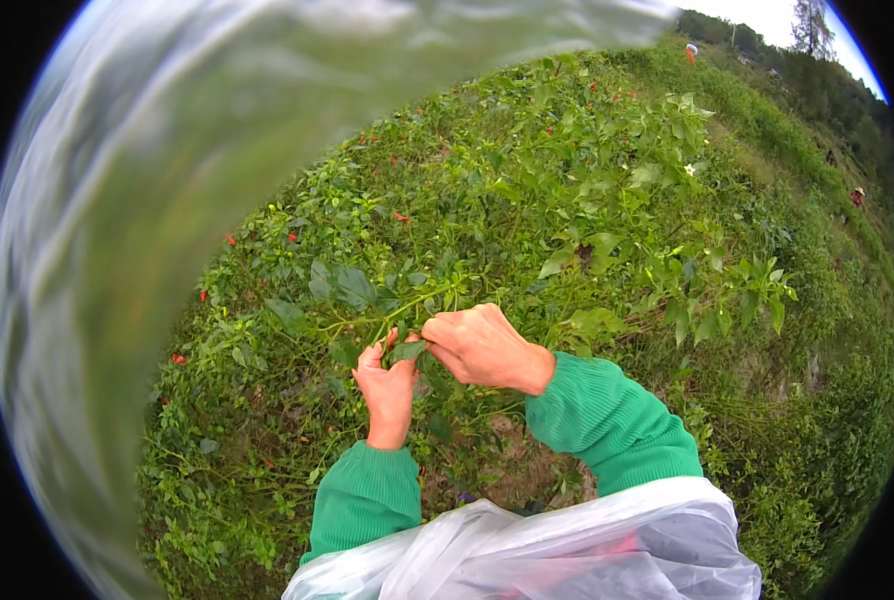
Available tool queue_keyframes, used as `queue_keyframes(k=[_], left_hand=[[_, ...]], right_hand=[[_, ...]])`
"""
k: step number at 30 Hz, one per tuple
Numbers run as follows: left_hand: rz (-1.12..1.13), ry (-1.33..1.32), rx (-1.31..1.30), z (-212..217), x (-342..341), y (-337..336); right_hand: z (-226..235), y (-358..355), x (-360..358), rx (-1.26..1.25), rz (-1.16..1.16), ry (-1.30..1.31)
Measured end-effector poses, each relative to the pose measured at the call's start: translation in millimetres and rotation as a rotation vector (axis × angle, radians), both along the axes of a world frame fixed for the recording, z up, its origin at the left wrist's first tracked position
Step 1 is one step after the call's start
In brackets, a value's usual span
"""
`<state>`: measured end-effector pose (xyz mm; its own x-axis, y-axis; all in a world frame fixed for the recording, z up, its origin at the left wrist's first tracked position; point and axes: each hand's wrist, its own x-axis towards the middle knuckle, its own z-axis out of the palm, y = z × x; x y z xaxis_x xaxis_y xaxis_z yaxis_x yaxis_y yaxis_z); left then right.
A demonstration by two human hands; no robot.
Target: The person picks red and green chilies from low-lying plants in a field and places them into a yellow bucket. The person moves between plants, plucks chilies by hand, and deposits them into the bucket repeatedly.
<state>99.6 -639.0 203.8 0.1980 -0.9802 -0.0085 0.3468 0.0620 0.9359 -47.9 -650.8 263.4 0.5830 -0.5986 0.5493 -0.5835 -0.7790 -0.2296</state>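
Both my hands are at a leafy branch of a pepper plant in front of me. My left hand comes up from below, its thumb and fingers curled round the green stem beside a leaf. Right beside it, my right hand is closed, with its fingertips pinched at the same spot. Whatever sits between the right fingertips is hidden behind the hand. Broad dark leaves spread just above my left hand.
Dense green plants fill the field, with small red peppers dotted among them. A blurred clear sheet covers the left and top. White translucent plastic lies across my front. Two people stand far off right.
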Motion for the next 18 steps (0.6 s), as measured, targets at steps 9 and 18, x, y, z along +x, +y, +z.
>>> queue_keyframes(k=[9,18], left_hand=[[0.090,-0.205,-0.252,-11.1,18.0,22.4],[0.057,0.963,0.168,-131.5,172.0,108.9]], right_hand=[[10.1,27.5,22.1,0.071,-0.319,-0.020],[-119.2,129.4,74.3,0.596,0.352,-0.158]])
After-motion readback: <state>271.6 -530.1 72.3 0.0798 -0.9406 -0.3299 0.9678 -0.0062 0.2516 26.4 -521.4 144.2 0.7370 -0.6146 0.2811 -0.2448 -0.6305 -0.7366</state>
